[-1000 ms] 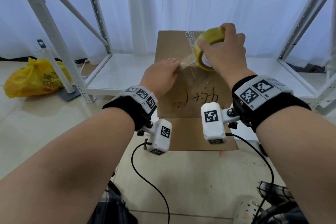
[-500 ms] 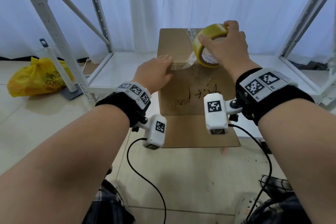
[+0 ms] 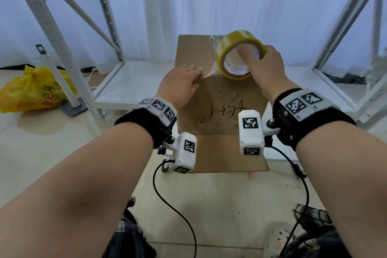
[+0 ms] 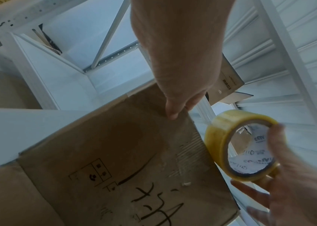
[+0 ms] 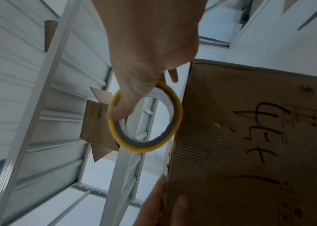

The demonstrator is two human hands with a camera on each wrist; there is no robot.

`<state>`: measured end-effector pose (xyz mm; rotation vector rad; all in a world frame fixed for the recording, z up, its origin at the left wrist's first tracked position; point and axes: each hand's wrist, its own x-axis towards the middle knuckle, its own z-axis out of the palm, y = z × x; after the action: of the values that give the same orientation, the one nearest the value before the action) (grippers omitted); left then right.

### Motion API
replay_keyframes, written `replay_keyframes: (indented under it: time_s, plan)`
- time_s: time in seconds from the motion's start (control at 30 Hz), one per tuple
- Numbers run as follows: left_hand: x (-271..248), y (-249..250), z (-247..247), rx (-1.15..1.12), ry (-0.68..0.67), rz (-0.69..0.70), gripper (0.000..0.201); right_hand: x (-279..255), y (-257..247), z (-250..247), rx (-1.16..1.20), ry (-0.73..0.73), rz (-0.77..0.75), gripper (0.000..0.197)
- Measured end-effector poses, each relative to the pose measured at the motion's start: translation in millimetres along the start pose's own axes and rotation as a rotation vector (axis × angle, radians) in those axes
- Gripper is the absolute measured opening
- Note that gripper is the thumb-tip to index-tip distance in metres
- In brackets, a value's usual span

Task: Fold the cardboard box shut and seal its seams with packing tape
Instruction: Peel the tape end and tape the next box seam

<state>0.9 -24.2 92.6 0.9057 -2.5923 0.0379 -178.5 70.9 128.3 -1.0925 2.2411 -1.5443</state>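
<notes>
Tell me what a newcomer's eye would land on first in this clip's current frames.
The yellow tape roll, gripped by the right hand above the top front edge of the cardboard box, stands out first. A clear strip runs from it to the left hand, which presses on the box's edge. A yellow plastic bag lies on the floor at far left.

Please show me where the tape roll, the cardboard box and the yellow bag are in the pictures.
tape roll [image 3: 225, 48], head view, on the yellow outer band of the roll.
cardboard box [image 3: 211, 98], head view, on its brown front face above the handwriting.
yellow bag [image 3: 31, 90], head view, on its crumpled side.
</notes>
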Motion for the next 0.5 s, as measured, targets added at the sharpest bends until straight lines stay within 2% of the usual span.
replay_keyframes:
  time_s: [0.07,0.1,0.2,0.37,0.5]
  plan:
    - [2.4,-1.3,2.0,-0.046,-0.003,-0.031,0.040,2.7,8.4,-1.2,-0.090,0.006,-0.012,0.039]
    - [3.3,-2.1,3.2,-0.078,-0.005,-0.051,0.040,5.1,12.7,-1.6,-0.116,0.016,-0.002,0.029]
    - [5.3,-4.1,6.7,-0.128,0.003,-0.072,0.040,9.5,18.6,-0.4,-0.145,0.047,0.032,0.028]
    - [4.1,-8.5,7.7,-0.130,0.026,-0.083,0.039,7.3,15.5,0.2,-0.211,0.009,0.033,0.035]
    - [-4.3,-15.6,0.4,-0.104,0.074,-0.057,0.031,2.1,6.7,-3.4,-0.268,-0.015,0.032,0.032]
